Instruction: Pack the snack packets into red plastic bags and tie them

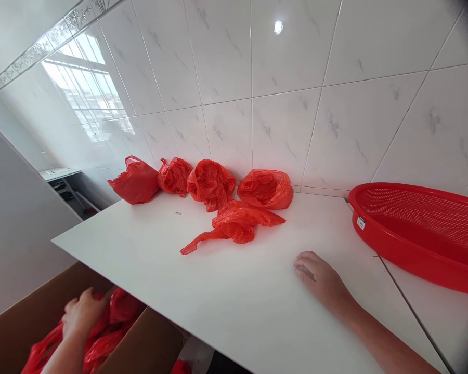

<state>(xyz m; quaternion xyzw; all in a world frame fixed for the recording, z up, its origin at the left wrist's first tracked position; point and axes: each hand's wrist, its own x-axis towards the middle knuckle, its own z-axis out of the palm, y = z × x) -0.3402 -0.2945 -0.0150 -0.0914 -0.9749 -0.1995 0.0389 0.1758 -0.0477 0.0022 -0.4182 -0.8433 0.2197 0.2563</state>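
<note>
My left hand (81,314) is down inside a cardboard box (156,337) at the lower left. Its fingers are bent around part of a red plastic bag (119,306), among other red bags heaped in the box. My right hand (320,275) rests on the white table (237,291), loosely curled, with a gap between thumb and fingers and nothing seen in it. Ahead of it lies a crumpled red plastic bag (239,223) with one handle trailing left. Behind that, an open-mouthed red bag (265,189) sits against the wall.
Along the tiled wall (226,52) stand more red bags: a full one (136,181), a smaller bunched one (174,175) and a crumpled one (210,179). A large red plastic basket (398,249) occupies the right side. A seam runs across the tabletop near it.
</note>
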